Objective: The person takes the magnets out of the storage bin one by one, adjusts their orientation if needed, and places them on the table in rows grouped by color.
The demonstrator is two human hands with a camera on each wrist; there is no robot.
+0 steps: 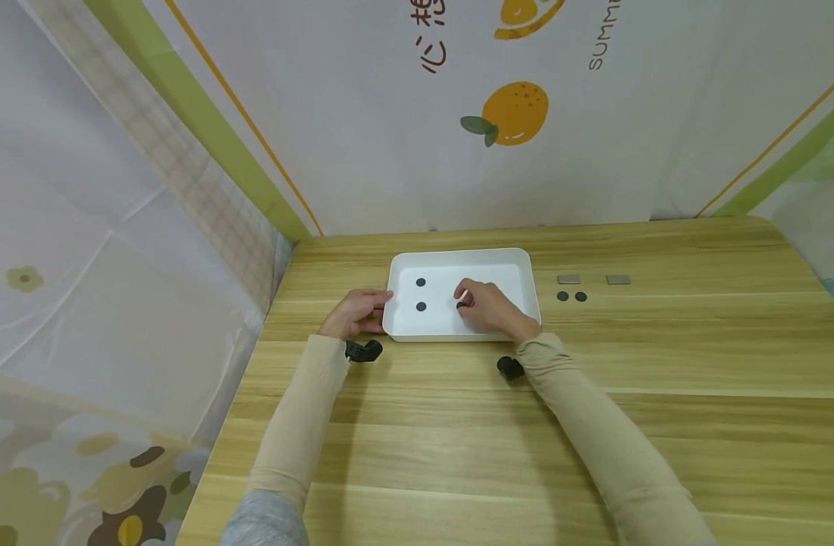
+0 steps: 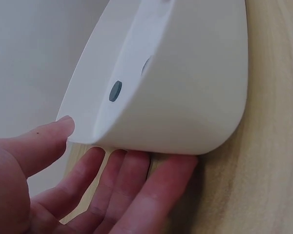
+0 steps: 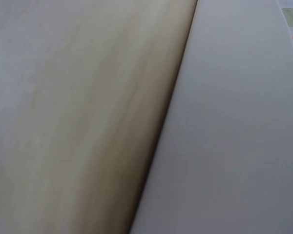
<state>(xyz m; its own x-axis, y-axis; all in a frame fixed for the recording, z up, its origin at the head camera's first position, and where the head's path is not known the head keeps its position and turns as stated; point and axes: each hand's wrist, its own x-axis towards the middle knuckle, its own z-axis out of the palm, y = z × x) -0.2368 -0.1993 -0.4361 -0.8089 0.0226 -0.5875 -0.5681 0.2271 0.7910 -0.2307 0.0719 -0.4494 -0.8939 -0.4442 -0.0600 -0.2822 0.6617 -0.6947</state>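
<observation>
A white rectangular tray [image 1: 458, 334] lies on the wooden table with two small dark round discs in its left part, a farther disc [image 1: 421, 282] and a nearer disc [image 1: 421, 306]. My left hand [image 1: 359, 311] holds the tray's left end; in the left wrist view the thumb touches the rim and the fingers lie against the outer wall. Over the tray's middle, my right hand [image 1: 490, 308] pinches another dark disc [image 1: 461, 305] close to the tray floor. Only the tray's outer wall [image 3: 224, 122] and the table show in the right wrist view, so the right fingers are hidden there.
To the right of the tray lie two more dark discs, a left one [image 1: 562, 296] and a right one [image 1: 581, 297]. Behind them are two flat grey rectangular pieces, one nearer the tray [image 1: 569, 279] and one farther right [image 1: 618, 280]. A printed curtain [image 1: 390, 182] hangs at the table's back edge.
</observation>
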